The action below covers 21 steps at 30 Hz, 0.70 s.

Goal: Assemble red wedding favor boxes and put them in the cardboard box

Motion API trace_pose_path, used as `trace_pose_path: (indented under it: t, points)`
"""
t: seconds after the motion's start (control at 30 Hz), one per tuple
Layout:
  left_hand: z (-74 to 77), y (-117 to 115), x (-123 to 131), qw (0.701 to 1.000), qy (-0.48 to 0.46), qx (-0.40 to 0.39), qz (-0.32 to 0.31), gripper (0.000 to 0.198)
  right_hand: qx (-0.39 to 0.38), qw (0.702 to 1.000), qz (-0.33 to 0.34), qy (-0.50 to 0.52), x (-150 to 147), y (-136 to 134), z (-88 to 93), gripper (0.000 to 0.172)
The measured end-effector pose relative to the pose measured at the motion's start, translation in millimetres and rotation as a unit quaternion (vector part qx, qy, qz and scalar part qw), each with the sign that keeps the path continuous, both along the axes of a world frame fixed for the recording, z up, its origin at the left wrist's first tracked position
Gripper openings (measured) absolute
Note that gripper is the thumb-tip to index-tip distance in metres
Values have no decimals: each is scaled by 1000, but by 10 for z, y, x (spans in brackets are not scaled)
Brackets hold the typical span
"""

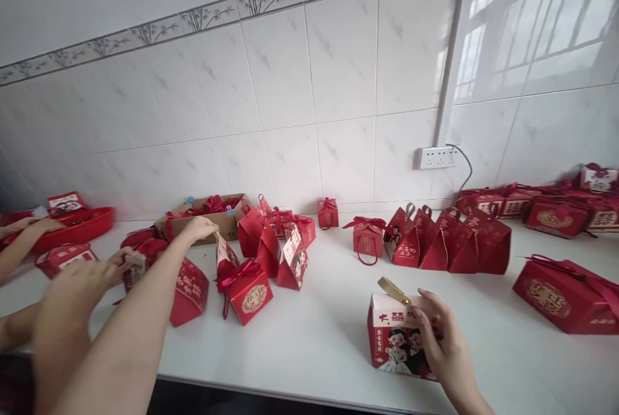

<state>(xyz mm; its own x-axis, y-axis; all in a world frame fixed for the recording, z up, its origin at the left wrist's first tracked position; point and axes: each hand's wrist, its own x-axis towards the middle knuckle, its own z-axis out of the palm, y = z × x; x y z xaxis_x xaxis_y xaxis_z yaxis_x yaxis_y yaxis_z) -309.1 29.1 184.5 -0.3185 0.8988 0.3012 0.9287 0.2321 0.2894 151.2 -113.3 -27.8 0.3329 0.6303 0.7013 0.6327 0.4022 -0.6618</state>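
My right hand [442, 344] is closed around the right side of a red-and-white gift box [393, 341] printed with a cartoon couple. The box stands near the front edge of the white counter [319, 337] and has a gold handle [394, 290] on top. My left arm reaches forward on the left. My left hand [199, 228] is closed, its fingertips pinching the top of a small red-and-white box [223, 254]. A red box with a ribbon bow [247, 291] sits just in front of that one.
Other people's hands [82, 276] [29, 228] work among red boxes at the far left, beside a red tray [84, 225]. A cardboard box [227, 225] of ribbons stands by the wall. Red bags [454, 241] line the middle; larger red boxes [563, 296] lie right. A wall socket [438, 157] has a cable.
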Motion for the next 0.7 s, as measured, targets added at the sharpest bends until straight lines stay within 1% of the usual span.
trace_pose_path:
  t: [0.07,0.13,0.2,0.3,0.4,0.47,0.53,0.6,0.63,0.7]
  points:
    - [13,-49,8,994,-31,-102,-4,30,-3,1000,-6,-4,6,-9,-4,30]
    - [51,-92,28,984,-55,-171,-4,29,-5,1000,-8,-8,7,-17,-11,31]
    - [87,-118,47,976,-73,-203,-4,31,-10,1000,-10,-10,9,-25,-19,33]
    - [101,-130,73,975,-79,-207,9,31,-15,1000,-14,-10,16,-29,-28,37]
    - [88,-140,128,984,-65,-163,14,26,-21,1000,-17,-10,33,-23,-27,42]
    - [94,-167,230,994,-49,-98,-1,26,-29,999,-20,-7,48,-20,-26,46]
    - [109,-231,425,999,-30,-11,-28,28,-35,999,-24,0,66,-21,-35,52]
    - [99,-343,730,994,-10,72,-81,26,-42,999,-23,6,85,-18,-68,58]
    - [68,-413,922,987,0,102,-124,26,-44,999,-24,9,92,-10,-92,60]
    - [-71,-558,1358,964,17,134,-229,25,-38,999,-21,22,94,25,-145,60]
